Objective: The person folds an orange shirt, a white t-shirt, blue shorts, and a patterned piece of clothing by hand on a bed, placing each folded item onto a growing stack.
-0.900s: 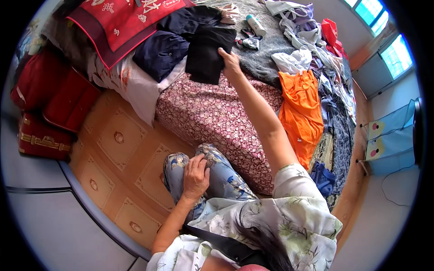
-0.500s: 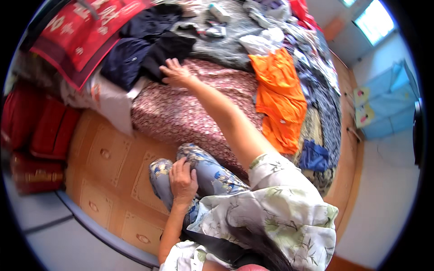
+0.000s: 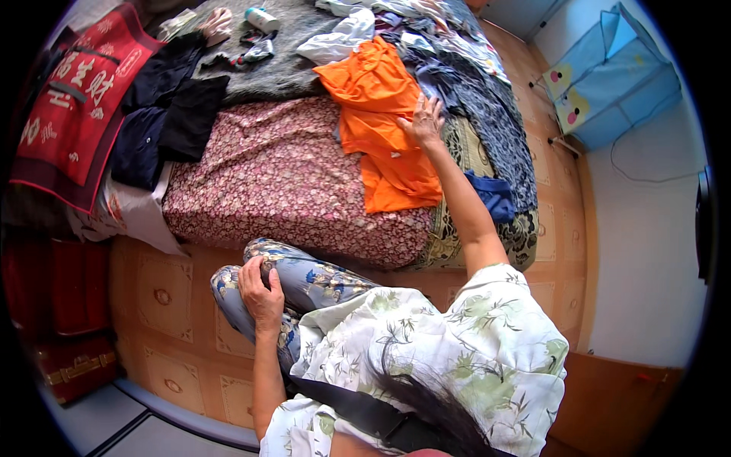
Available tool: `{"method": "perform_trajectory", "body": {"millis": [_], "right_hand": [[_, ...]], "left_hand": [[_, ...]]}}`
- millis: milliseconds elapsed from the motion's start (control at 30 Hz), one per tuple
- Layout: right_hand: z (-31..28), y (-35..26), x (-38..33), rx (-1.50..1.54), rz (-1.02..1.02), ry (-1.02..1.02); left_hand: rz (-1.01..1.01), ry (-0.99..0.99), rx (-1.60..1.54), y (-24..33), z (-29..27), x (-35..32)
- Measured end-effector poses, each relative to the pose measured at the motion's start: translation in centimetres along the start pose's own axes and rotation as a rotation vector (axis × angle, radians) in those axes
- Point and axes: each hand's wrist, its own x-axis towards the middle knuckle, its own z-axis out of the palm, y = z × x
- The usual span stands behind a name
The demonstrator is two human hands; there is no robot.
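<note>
My right hand (image 3: 424,122) reaches over the bed to the right edge of an orange garment (image 3: 378,126), fingers spread and nothing gripped. Whether the fingertips press on the cloth or hover just above it is hard to tell. The orange garment lies loosely spread and wrinkled, with a white cloth (image 3: 339,36) bunched beyond it. Blue-grey clothing (image 3: 439,81) lies by the fingertips, and a folded blue garment (image 3: 492,196) sits near the right forearm. On my knee, over blue flowered trousers (image 3: 320,268), rests my left hand (image 3: 261,291), fingers laid along the cloth, holding nothing.
Dark folded clothes (image 3: 158,126) and a red bag (image 3: 80,107) lie on the bed's left side. A white bottle (image 3: 263,19) stands out on the grey fur blanket (image 3: 293,68). Red cases (image 3: 80,289) are stacked at left; a light blue fabric rack (image 3: 613,84) is at right.
My right hand has moved rightward from the dark clothes on the left to the orange garment. The view has turned to the right. My left hand stays on the knee.
</note>
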Motion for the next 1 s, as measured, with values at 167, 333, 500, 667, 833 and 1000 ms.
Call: {"method": "perform_trajectory", "body": {"millis": [167,333,500,667,833,1000], "right_hand": [[2.0,0.4,0.3,0.242,-0.169,0.466],[-6.0,-9.2,-6.8,0.523,-0.79,0.394],[-10.2,-10.7,-19.0,0.973,-1.371,-0.482],[-8.1,-6.5,-18.9,0.686,-0.886,-0.37],[-6.6,-3.5,-16.8,0.559,-0.452,0.17],[-2.8,-4.2,-16.9,0.947,-0.476,-0.078]], "left_hand": [[-0.172,-0.031,-0.3,-0.1,1.2,-0.1],[-0.334,-0.155,-0.855,0.5,2.6,0.9],[-0.669,-0.323,-1.546,3.0,3.6,2.7],[-0.662,-0.375,-1.219,4.2,4.9,3.4],[-0.08,0.036,-0.165,5.0,6.8,2.4],[-0.067,-0.069,-0.337,7.6,5.6,2.5]]}}
